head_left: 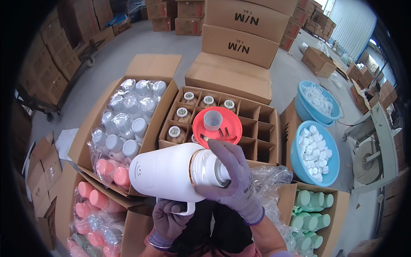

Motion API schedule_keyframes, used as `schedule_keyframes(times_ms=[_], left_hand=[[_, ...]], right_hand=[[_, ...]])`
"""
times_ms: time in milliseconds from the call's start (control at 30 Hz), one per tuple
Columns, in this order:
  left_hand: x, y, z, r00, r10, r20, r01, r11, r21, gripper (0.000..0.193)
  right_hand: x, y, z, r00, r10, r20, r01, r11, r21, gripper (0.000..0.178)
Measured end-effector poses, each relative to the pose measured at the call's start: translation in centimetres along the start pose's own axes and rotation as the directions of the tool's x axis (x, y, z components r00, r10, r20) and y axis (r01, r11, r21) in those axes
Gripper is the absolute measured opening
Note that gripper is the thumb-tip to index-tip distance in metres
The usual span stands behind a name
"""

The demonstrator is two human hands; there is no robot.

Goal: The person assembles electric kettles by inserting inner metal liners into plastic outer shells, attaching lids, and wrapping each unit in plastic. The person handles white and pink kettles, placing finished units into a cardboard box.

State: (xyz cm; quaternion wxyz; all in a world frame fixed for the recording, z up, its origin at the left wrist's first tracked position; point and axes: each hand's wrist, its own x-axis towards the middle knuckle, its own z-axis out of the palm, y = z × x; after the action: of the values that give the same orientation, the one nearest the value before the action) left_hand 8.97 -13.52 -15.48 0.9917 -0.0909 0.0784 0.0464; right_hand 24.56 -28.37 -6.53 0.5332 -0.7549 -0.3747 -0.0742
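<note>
A white insulated jug (165,169) lies sideways in my hands, base to the left and neck to the right. My left hand (170,220), in a grey glove, is closed round its handle (188,209) from below. My gloved right hand (239,184) grips the neck, where a white stopper or inner part (214,170) shows between thumb and fingers. Just beyond, a red round plate (234,124) bears a translucent cup (212,121) and small dark pieces; a small brush (205,138) is at its near edge. The plate rests over a divided carton (274,141) holding several white-topped bottles (183,113).
At the left, cartons hold bagged clear or white cups (114,143) and pink ones (99,198). Blue basins at the right hold white caps (314,150) and pale rings (316,98). Green cups (310,222) fill a carton at lower right, beside crumpled plastic (269,182). Large cartons (239,43) are stacked ahead.
</note>
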Motion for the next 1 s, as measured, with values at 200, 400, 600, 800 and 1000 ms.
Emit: schedule_keyframes(times_ms=[200,400,600,800,1000], left_hand=[[2.3,0.6,-2.8,0.996,0.07,0.049,-0.066,0.994,-0.088,0.016],[5.3,6.1,-5.6,0.973,0.208,0.101,-0.216,0.974,0.072,0.025],[6.6,7.6,-6.1,0.959,0.236,0.156,-0.248,0.967,0.063,0.031],[5.6,7.4,-5.7,0.964,0.202,0.175,-0.213,0.976,0.05,0.033],[3.8,4.3,-2.3,0.992,0.11,0.065,-0.113,0.992,0.052,0.016]], right_hand=[[2.5,2.6,4.2,0.984,-0.108,-0.139,0.11,0.994,0.012,0.058],[7.6,17.6,3.8,0.957,0.258,0.13,-0.266,0.963,0.052,0.061],[5.0,33.7,6.7,0.89,0.434,0.139,-0.263,0.737,-0.623,0.058],[7.2,24.3,4.5,0.962,0.102,0.253,0.055,0.836,-0.547,0.041],[5.9,5.8,-3.4,0.761,-0.536,0.365,0.647,0.673,-0.36,0.055]])
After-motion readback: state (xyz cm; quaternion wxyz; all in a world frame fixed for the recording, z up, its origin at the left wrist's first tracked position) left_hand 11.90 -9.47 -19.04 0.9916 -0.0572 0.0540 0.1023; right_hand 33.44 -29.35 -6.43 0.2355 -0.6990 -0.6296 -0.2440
